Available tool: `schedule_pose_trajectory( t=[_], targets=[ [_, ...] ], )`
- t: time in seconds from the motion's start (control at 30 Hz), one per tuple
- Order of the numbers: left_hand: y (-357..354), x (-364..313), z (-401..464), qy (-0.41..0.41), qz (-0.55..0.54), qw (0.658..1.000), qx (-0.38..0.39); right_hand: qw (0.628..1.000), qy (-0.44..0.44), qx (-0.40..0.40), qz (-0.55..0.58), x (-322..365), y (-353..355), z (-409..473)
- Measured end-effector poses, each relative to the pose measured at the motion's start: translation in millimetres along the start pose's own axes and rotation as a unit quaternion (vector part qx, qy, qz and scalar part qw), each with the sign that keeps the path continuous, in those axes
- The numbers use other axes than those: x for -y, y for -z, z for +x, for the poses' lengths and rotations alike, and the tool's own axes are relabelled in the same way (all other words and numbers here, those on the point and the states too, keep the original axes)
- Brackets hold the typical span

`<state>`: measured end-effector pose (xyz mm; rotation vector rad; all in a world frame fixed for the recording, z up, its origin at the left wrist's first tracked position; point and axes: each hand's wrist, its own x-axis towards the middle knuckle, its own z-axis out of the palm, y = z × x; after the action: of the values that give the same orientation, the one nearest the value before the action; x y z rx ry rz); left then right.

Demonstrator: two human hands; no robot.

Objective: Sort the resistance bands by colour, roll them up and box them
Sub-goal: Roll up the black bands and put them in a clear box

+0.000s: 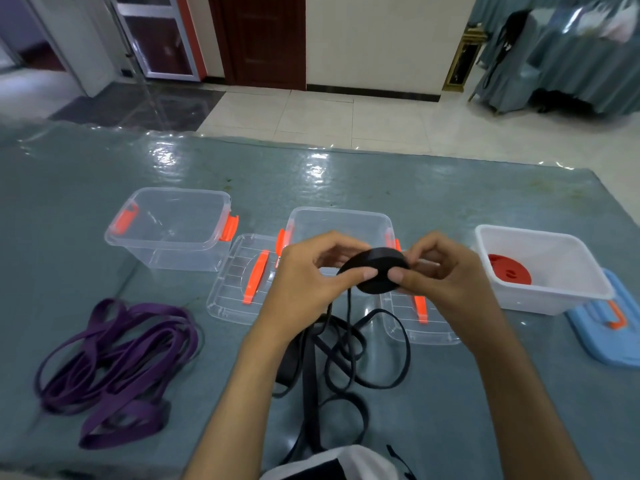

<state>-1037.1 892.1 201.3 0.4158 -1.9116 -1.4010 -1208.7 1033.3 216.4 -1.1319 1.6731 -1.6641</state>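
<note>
Table (450, 188) first: we've got a long one wrapped in teal cloth under a shiny clear plastic sheet that throws back a lot of glare. Past its far edge we see pale floor tiles, a dark patch of flooring off to the left, a dark red door (263, 39), a glass-panelled door (156, 36) beside it, and more teal draping (568, 64) in the far right corner. Over the middle of the table our left hand (308, 271) and right hand (440, 268) both pinch a tightly wound black roll (379, 271), thumbs pressed on its near face, fingers curled behind it. The loose black tail (346, 351) drops from the roll into a tangle on the cloth right in front of us. Behind the roll sits an open clear box (339, 223) with orange latches, with a second clear box (173, 226) to its left and two clear lids (235, 282) lying flat nearby. At right, a white bin (540, 268) holds a rolled red band (509, 270), with a blue lid (602, 337) next to it. The purple bands (114, 362) lie in a loose heap at left.
</note>
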Motion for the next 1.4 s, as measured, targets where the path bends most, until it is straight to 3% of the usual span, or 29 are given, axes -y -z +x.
schedule_pose_trajectory(
  t=[0.13, 0.27, 0.37, 0.47, 0.53, 0.7, 0.8, 0.9, 1.03, 1.13, 1.2, 1.3, 1.4],
  targets=[
    [1, 3, -1, -0.039, 0.076, 0.996, 0.02, 0.994, 0.024, 0.02, -0.109, 2, 1, 1],
    [-1, -3, -2, -0.038, 0.002, 0.999, 0.007, 0.996, 0.06, -0.05, -0.035, 9, 1, -1],
    [3, -4, -3, -0.018, -0.035, 0.999, 0.008, 0.999, 0.022, -0.03, 0.0, 13, 3, -1],
    [6, 2, -1, -0.019, 0.07, 0.997, 0.041, 0.997, -0.001, 0.03, -0.067, 13, 5, 1],
    [4, 4, 0, -0.017, 0.101, 0.993, 0.058, 0.995, 0.023, 0.015, -0.096, 12, 5, 4],
    [0, 9, 1, 0.029, -0.038, 0.999, 0.022, 0.997, 0.016, -0.067, 0.03, -3, 2, 7],
    [6, 16, 5, 0.055, -0.002, 0.997, 0.044, 1.0, -0.01, -0.011, -0.021, -10, 7, 11],
    [9, 19, 9, 0.03, 0.052, 0.996, 0.071, 0.993, -0.022, 0.055, -0.099, -13, 11, 17],
    [4, 22, 16, -0.005, 0.043, 0.998, 0.053, 0.995, 0.01, 0.019, -0.102, -17, 8, 23],
    [-2, 23, 17, 0.04, -0.043, 0.998, 0.005, 0.999, -0.005, -0.032, -0.005, -24, 1, 23],
    [-3, 25, 18, 0.063, -0.053, 0.996, -0.023, 0.999, -0.031, -0.013, 0.003, -27, 0, 24],
    [0, 27, 20, 0.039, 0.015, 0.999, 0.01, 0.995, -0.04, 0.038, -0.078, -25, 3, 27],
    [-2, 24, 23, 0.025, 0.001, 1.0, 0.019, 0.998, 0.006, 0.003, -0.057, -19, 4, 29]
  ],
)
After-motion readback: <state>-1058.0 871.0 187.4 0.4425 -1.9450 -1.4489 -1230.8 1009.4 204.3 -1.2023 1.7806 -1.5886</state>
